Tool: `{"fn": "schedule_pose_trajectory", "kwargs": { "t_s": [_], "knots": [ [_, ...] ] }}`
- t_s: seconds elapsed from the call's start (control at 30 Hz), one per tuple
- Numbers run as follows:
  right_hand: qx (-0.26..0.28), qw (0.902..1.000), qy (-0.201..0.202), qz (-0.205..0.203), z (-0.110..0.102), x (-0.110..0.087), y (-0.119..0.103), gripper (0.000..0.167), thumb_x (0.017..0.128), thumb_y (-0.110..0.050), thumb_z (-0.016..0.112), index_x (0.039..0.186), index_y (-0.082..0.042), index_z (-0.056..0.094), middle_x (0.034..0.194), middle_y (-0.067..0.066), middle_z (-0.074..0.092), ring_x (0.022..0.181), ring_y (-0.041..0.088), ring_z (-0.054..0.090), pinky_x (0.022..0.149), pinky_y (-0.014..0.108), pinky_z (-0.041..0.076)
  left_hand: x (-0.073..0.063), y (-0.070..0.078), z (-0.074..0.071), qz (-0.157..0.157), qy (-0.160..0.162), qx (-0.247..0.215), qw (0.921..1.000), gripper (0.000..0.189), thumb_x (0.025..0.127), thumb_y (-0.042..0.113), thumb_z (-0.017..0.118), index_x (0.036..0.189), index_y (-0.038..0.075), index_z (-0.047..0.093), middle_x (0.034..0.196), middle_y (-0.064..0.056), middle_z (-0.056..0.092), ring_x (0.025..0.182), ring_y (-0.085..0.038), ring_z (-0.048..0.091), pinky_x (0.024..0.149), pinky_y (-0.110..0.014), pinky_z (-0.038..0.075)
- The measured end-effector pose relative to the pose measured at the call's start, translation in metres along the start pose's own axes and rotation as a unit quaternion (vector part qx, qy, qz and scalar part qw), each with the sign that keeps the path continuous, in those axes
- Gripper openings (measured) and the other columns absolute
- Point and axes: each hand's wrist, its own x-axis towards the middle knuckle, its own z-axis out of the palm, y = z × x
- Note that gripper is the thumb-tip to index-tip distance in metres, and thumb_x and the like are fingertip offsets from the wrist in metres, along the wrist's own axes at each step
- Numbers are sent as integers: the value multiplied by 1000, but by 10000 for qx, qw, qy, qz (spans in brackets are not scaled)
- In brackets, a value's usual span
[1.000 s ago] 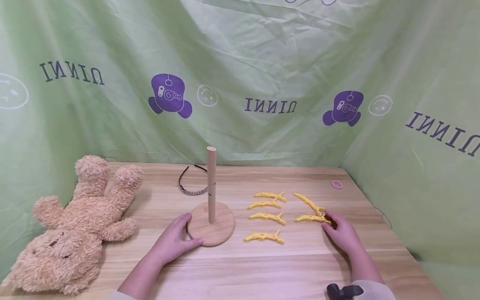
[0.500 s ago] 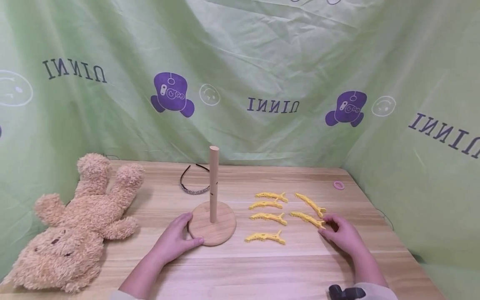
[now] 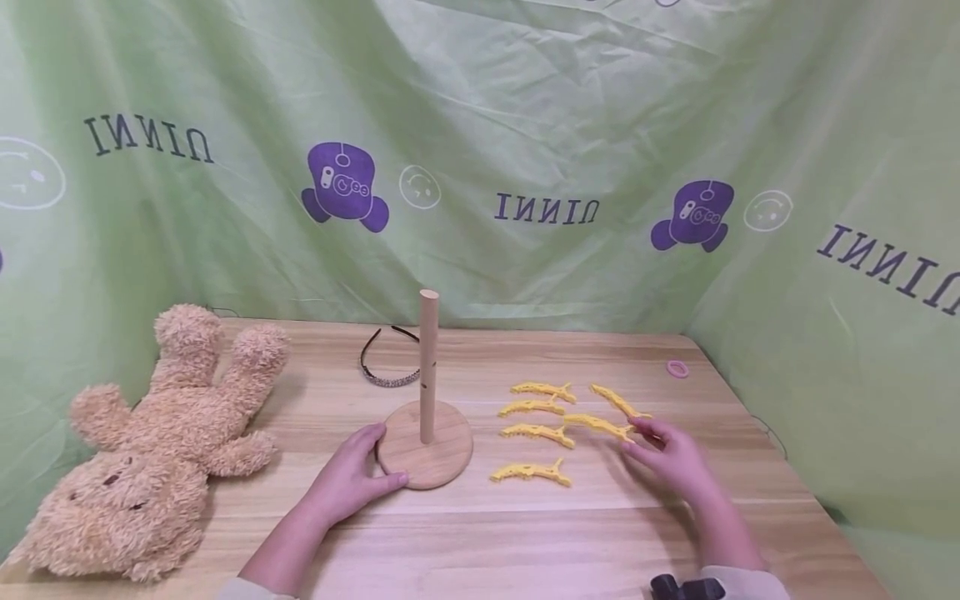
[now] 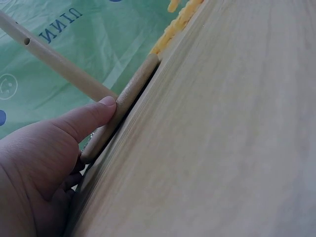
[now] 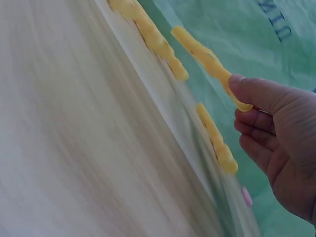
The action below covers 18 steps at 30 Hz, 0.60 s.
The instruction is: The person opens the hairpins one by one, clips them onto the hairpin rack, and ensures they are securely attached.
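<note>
A wooden stand with a round base (image 3: 448, 460) and an upright pole (image 3: 428, 346) is near the middle of the table; a small hole shows in the pole in the left wrist view. My left hand (image 3: 347, 482) holds the left edge of the base, thumb (image 4: 91, 120) on top. Between thumb and fingers, my right hand (image 3: 675, 460) pinches the forked end of a yellow branch-shaped piece (image 3: 595, 422). In the right wrist view that piece (image 5: 200, 53) is raised off the table. Several similar yellow pieces (image 3: 531, 472) lie right of the stand, and one (image 3: 615, 400) lies behind my right hand.
A plush bear (image 3: 180, 425) lies on its back at the left. Behind the pole is a dark headband (image 3: 386, 382) with a glittery band. A pink ring (image 3: 677, 369) sits at the far right. Green printed cloth (image 3: 480, 275) surrounds the table (image 3: 450, 550).
My right hand has picked up the front yellow piece on the right and carried it leftward and slightly away from me. My left hand stays on the base.
</note>
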Motion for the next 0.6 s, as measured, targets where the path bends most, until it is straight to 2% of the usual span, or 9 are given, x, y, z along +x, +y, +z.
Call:
{"fn": "schedule_pose_trajectory", "kwargs": {
  "t_s": [0.17, 0.37, 0.6],
  "knots": [
    [183, 9980, 20, -612, 17, 4, -23, 44, 89, -15, 72, 126, 5, 60, 125, 25, 63, 121, 42, 58, 104, 51, 47, -1, 0, 0, 18, 26, 13, 10000, 94, 77, 46, 80, 143, -9, 41, 149, -28, 41, 139, -47, 37, 117, -59, 29],
    [215, 9914, 79, -1291, 43, 13, -53, 34, 86, -10, 74, 116, 4, 66, 116, 21, 68, 112, 40, 64, 99, 50, 51, -1, -1, 1, 116, 96, 27, 9999, 92, 76, 44, 81, 141, -10, 43, 147, -29, 42, 138, -48, 38, 116, -60, 30],
    [438, 9883, -248, -1441, 77, 23, -92, 21, 85, -13, 75, 103, -2, 71, 102, 12, 72, 104, 34, 67, 93, 49, 55, 0, -2, 3, 92, 144, -37, 9998, 92, 76, 43, 82, 141, -9, 44, 148, -29, 43, 138, -48, 38, 116, -60, 30]
  ]
}}
